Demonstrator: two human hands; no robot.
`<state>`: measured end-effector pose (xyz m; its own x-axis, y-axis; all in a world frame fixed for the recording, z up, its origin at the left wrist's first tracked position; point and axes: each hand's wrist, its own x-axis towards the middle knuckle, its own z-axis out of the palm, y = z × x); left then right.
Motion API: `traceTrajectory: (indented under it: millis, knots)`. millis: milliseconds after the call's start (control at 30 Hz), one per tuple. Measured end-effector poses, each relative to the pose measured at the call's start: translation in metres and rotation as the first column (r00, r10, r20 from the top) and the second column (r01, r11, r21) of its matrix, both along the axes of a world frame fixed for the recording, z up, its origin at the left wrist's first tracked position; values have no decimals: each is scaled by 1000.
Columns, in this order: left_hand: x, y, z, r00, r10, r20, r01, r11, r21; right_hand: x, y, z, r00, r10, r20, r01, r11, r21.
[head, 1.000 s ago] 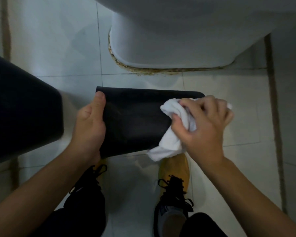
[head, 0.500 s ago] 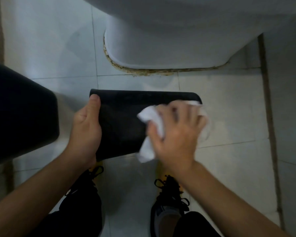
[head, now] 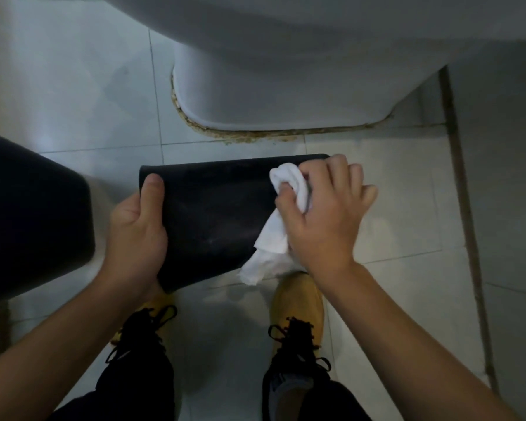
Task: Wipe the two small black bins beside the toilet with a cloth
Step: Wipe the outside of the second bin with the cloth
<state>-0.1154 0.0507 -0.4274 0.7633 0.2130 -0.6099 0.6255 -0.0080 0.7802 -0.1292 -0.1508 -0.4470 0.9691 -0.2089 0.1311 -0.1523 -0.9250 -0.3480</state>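
Observation:
A small black bin (head: 213, 214) is held tilted over the tiled floor, its flat side facing up, just in front of the toilet base. My left hand (head: 135, 229) grips its left edge, thumb lying on the top face. My right hand (head: 322, 217) holds a crumpled white cloth (head: 286, 208) and presses it against the bin's right side, near the far corner. A loose tail of the cloth hangs below the bin's near edge. The second black bin (head: 28, 214) stands at the left, larger in view and partly cut off by the frame edge.
The white toilet (head: 286, 71) fills the top of the view, with a stained seal around its base. Pale floor tiles (head: 407, 214) spread right of the bin. My two feet in yellow and black shoes (head: 296, 305) stand directly beneath the held bin.
My right hand with the cloth slid left across the bin's face, then back right and up to the far right corner. My left hand kept its grip.

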Motion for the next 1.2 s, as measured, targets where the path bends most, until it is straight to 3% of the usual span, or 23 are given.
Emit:
traceTrajectory:
  millis: [100, 167, 233, 300, 433, 533, 633, 733, 800, 867, 967, 1067, 1133, 1200]
  knots:
    - [-2, 3, -1, 1000, -5, 19, 5, 1000, 6, -4, 48, 10, 974, 227, -18, -227, 974, -14]
    - [-5, 6, -1, 998, -52, 35, 52, 999, -2, -8, 77, 15, 906, 421, 49, -423, 906, 31]
    - [-6, 11, 1, 996, -69, 48, 68, 997, 20, -5, 83, 14, 856, 504, 117, -514, 854, 79]
    - [-5, 13, -1, 998, -52, 32, 51, 998, 23, 0, 63, 12, 880, 462, 112, -474, 871, 132]
    - [-4, 9, -2, 1000, -8, 5, 7, 1000, 29, 14, 8, 3, 988, 156, 15, -157, 975, 155]
    - [0, 6, 1, 1000, -19, 15, 19, 1000, -3, 21, 1, 6, 999, 23, 23, -28, 975, 222]
    - [-1, 8, 1, 1000, -26, 11, 26, 999, -20, 19, 39, 13, 985, 175, -10, -168, 959, 229]
    - [-6, 14, 0, 985, -143, 100, 144, 990, -6, 14, 88, 21, 901, 432, 37, -428, 874, 230]
    - [-9, 18, -1, 978, -167, 126, 165, 986, 26, 15, 95, 21, 870, 489, 69, -489, 836, 249]
    - [-7, 16, -1, 991, -104, 88, 103, 995, 16, 18, 78, 17, 895, 443, 54, -441, 861, 254]
    - [-6, 14, -2, 999, -47, 19, 47, 999, 24, 30, 40, 8, 977, 212, -17, -205, 959, 198]
    - [-5, 11, -2, 999, -32, 20, 32, 999, 25, 38, 23, 6, 1000, 17, -9, -16, 991, 130]
    - [-4, 9, -4, 1000, -27, 14, 27, 999, 22, 37, 36, 7, 1000, 10, -27, -9, 999, 54]
    - [-5, 12, -6, 999, -25, 36, 25, 1000, 18, 30, 68, 11, 990, 138, -9, -137, 988, 67]
